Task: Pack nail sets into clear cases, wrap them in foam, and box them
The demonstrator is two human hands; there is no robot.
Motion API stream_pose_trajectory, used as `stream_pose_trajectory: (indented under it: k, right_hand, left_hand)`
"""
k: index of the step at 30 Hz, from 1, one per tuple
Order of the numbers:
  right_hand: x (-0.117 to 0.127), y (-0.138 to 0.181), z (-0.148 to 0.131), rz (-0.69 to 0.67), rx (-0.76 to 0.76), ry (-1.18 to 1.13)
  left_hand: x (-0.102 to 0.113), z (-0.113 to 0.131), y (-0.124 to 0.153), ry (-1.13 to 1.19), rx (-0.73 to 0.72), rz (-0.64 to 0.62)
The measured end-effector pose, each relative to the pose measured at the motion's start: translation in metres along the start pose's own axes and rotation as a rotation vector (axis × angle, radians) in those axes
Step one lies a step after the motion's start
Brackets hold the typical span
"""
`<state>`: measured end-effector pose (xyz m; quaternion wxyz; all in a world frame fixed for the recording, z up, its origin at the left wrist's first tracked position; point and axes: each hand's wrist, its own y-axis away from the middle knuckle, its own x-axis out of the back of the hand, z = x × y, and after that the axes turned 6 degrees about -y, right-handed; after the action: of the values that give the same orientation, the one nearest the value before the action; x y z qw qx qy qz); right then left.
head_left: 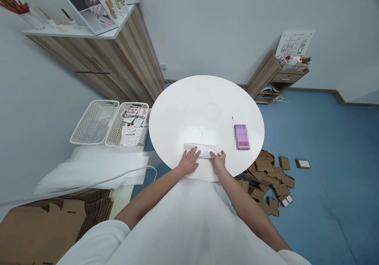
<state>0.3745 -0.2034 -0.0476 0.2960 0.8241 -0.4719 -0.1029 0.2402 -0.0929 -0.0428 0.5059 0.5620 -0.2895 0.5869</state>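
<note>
A white foam sheet (204,151), folded or rolled into a flat strip, lies near the front edge of the round white table (204,95). My left hand (188,161) rests on the strip's left part, fingers spread and pressing down. At its right end my right hand (218,161) grips the foam between thumb and curled fingers. Whether anything is wrapped inside the foam is hidden. A blurred purple phone-shaped object (242,137) lies on the table to the right, apart from both hands.
Left of the table are a basket of printed cards (111,139), another white basket (77,139), stacked foam sheets (89,166) and flat cardboard (44,229). Small brown boxes (266,174) are heaped on the floor at right. A wooden cabinet (133,52) stands behind left.
</note>
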Motion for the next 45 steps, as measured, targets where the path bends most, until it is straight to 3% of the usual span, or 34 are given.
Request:
stream_pose_trajectory:
  k: [6, 14, 21, 25, 30, 35, 40, 45]
  right_hand:
    - [0.000, -0.027, -0.020, -0.141, -0.008, -0.065]
    - [0.013, -0.029, -0.031, -0.128, 0.007, -0.046]
    - [-0.002, -0.030, -0.040, -0.333, 0.018, 0.041]
    - [-0.005, -0.030, -0.031, -0.325, 0.184, 0.224]
    - [-0.003, -0.031, -0.018, -0.357, 0.393, 0.368]
    - [0.008, -0.034, -0.017, -0.397, 0.539, 0.470]
    - [0.023, -0.033, -0.007, -0.275, 0.889, 0.752]
    - [0.021, -0.034, 0.009, -0.419, 0.997, 1.055]
  left_hand:
    - [-0.001, -0.002, -0.004, 0.005, -0.018, -0.004]
    - [0.000, 0.012, -0.023, 0.008, -0.013, 0.026]
    - [0.007, 0.009, -0.019, 0.031, -0.047, 0.023]
    - [0.014, 0.011, -0.011, 0.013, -0.042, 0.119]
    - [0.018, 0.022, -0.016, -0.042, -0.246, 0.145]
    - [0.010, 0.020, -0.018, -0.081, -0.168, 0.052]
    - [-0.005, 0.023, -0.008, -0.049, -0.125, 0.060]
    - [-0.016, 0.036, -0.004, -0.016, -0.013, 0.095]
